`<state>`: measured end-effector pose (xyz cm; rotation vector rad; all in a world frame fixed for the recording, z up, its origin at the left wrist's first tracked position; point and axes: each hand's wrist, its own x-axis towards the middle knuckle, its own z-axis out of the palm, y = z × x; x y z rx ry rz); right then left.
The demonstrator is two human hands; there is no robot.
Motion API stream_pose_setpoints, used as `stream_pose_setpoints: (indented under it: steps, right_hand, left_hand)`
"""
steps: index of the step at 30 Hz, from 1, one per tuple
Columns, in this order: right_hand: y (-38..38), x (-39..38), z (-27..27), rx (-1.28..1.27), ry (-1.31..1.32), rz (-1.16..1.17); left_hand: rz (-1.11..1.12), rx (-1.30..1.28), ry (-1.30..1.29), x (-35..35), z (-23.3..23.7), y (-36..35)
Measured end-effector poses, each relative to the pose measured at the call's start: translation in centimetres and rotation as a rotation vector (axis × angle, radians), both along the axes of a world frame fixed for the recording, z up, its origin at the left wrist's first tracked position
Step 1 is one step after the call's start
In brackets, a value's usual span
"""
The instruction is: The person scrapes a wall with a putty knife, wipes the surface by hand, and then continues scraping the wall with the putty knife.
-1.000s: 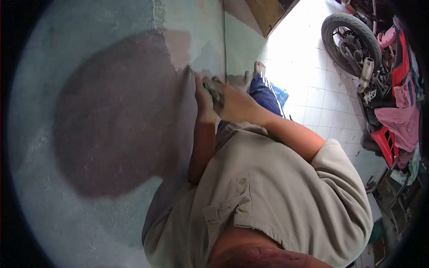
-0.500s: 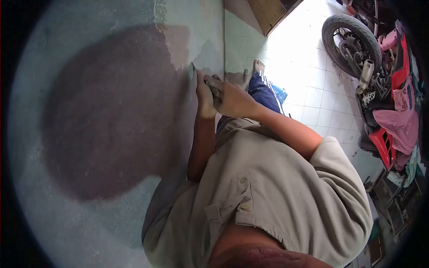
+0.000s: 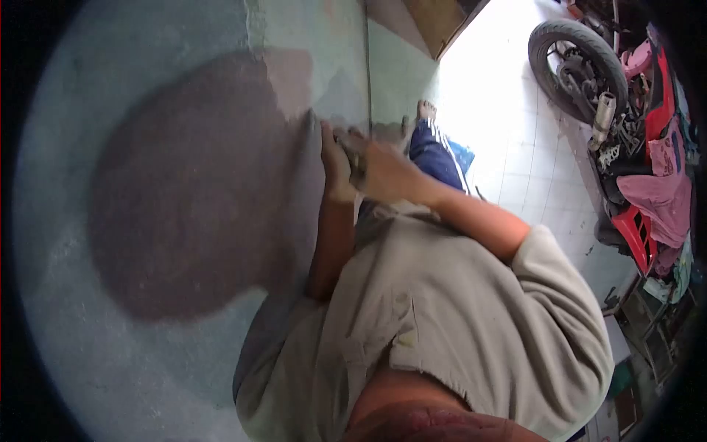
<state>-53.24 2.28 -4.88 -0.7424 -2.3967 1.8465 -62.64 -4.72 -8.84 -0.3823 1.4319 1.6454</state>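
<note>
My left hand [image 3: 336, 166] is beside the painted wall, with its fingers fairly straight and close together. Just past its fingertips shows the dark, thin tip of a scraper-like blade [image 3: 312, 118], close to the wall. Against the left hand lies my right hand [image 3: 390, 173], smeared by motion, with curled fingers that look grey and dirty. Both hands seem to be around the same tool, but its handle is mostly hidden between them. The wall [image 3: 184, 376] has a rough, flaking strip and a paler patch near the blade.
A large shadow falls across the wall at left. White floor tiles [image 3: 508, 140] stretch to the right of my bare foot [image 3: 426, 110]. A motorcycle wheel [image 3: 582, 70], red panels and a pink cloth [image 3: 659, 202] line the right side. Wooden furniture [image 3: 442, 22] stands at the top.
My right hand is more blurred and has shifted slightly against the left. The blade tip sits a little further left and lower. The shadow on the wall has moved slightly.
</note>
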Motion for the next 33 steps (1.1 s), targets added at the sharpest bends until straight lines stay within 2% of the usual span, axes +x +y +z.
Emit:
stream_pose_setpoints:
  steps: [1, 3, 5, 6, 8, 11, 13, 14, 16, 17, 19, 20, 22, 27, 29, 31, 32, 33]
  right_hand:
    - [0.7, 0.1, 0.8, 0.031, 0.083, -0.023]
    - [0.6, 0.0, 1.5, 0.014, 0.018, -0.015]
    - [2.0, -0.9, 0.0, -0.212, -0.006, 0.06]
    - [0.8, -0.7, -1.8, -0.111, 0.054, -0.06]
    - [1.8, -0.4, -0.7, -0.058, 0.094, -0.045]
    - [0.8, -0.1, -0.6, -0.13, 0.03, -0.026]
    - [1.2, -0.3, -0.8, -0.191, 0.041, -0.093]
    - [2.0, -0.3, -0.9, -0.18, 0.05, -0.095]
    - [2.3, 0.1, 1.8, -0.17, 0.0, 0.067]
    - [1.6, 0.4, 1.1, -0.179, -0.001, 0.069]
    - [1.2, 0.6, -0.8, -0.168, 0.134, -0.075]
    - [1.1, 0.7, -0.9, -0.084, 0.035, -0.043]
    - [0.7, -0.4, -2.2, -0.018, 0.019, -0.048]
    - [1.4, -1.5, -3.7, 0.023, -0.1, -0.13]
    - [2.0, 0.8, -2.4, -0.019, 0.067, 0.009]
    - [2.1, 2.7, -4.6, 0.027, 0.082, 0.027]
    - [2.2, 3.4, -5.5, 0.059, 0.088, 0.048]
    - [2.1, 4.1, -5.7, 0.077, 0.095, 0.051]
  left_hand:
    - [-0.008, 0.017, 0.017, 0.4, 0.1, -0.2]
    - [-0.015, -0.022, 0.022, 0.3, 0.3, -0.6]
    - [-0.016, -0.026, 0.038, -0.8, -0.9, 1.1]
    - [-0.025, -0.025, 0.047, -0.4, -0.6, 0.4]
    - [-0.051, 0.003, 0.078, 0.4, 0.0, -1.0]
    - [-0.059, -0.055, 0.089, -0.9, -1.3, 1.3]
    - [-0.055, -0.042, 0.107, -0.8, -1.0, 1.8]
    - [0.007, -0.015, 0.045, -0.7, -0.8, 2.2]
    - [0.068, -0.033, -0.027, -0.4, -0.8, 1.0]
    - [0.026, -0.023, 0.027, -0.6, -1.6, 0.8]
    - [-0.015, 0.014, 0.089, -0.4, -1.8, 1.4]
    - [0.036, -0.012, 0.041, -0.2, -1.4, 1.7]
    - [0.084, -0.046, -0.003, -0.1, -1.1, 1.7]
    - [-0.039, -0.067, -0.023, -1.2, -1.8, 2.9]
    - [-0.065, -0.082, -0.031, -0.8, -2.1, 1.8]
    - [-0.224, 0.037, -0.019, -0.5, -3.4, 0.7]
    - [-0.236, 0.07, -0.073, -1.0, -6.0, -0.1]
    - [-0.235, 0.086, -0.064, -0.7, -5.8, 0.0]
